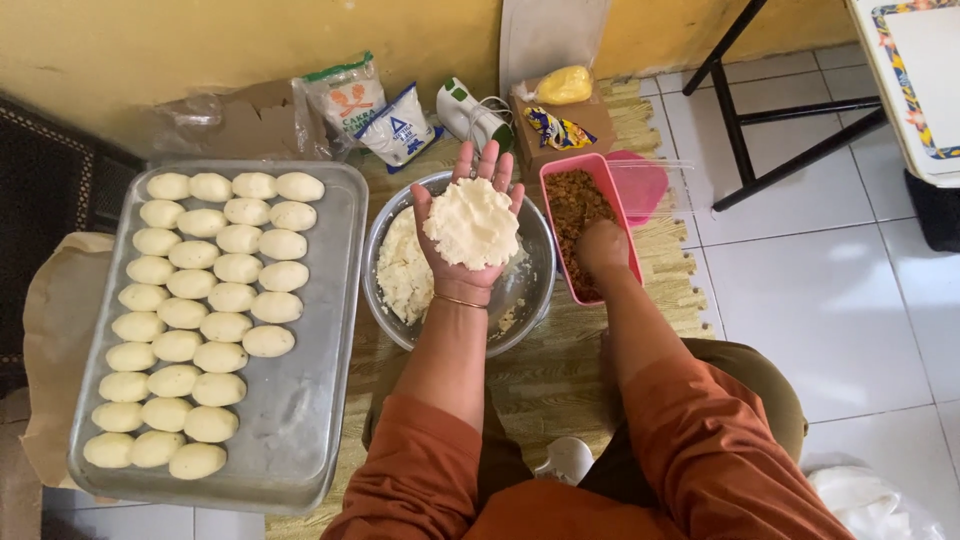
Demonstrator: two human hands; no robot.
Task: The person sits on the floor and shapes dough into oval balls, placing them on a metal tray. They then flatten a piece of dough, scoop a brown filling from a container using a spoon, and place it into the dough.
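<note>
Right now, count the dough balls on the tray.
35 dough balls, all on the metal tray, in four columns left to right: ten, nine, ten, six. None seems hidden.

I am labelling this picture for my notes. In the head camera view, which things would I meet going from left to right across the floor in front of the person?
Metal tray of shaped dough pieces → metal bowl of dough, with the left hand holding a flattened dough disc above it → pink container of brown filling, right hand inside → black stand legs.
</note>
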